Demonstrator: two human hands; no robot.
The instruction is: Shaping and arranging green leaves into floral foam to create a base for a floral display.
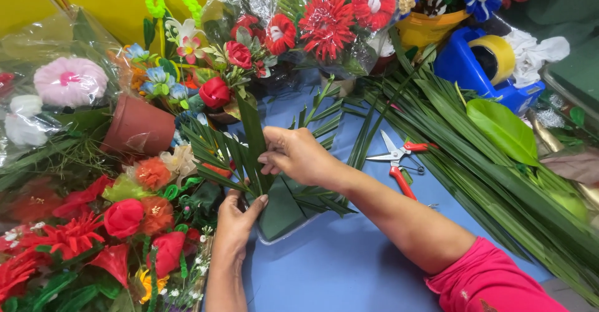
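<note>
My right hand (298, 156) pinches a long dark green leaf (251, 131) that stands upright from a green foam block (282, 211) in a clear tray on the blue table. My left hand (238, 218) grips the lower part of the same leaf, beside the block. Palm fronds (209, 145) fan out around the leaf.
Red-handled shears (397, 160) lie to the right of my hands. Long palm leaves (474, 156) and a broad green leaf (503, 129) are piled at right. A blue tape dispenser (475, 68), a brown pot (138, 126) and several artificial flower bouquets (112, 224) ring the table.
</note>
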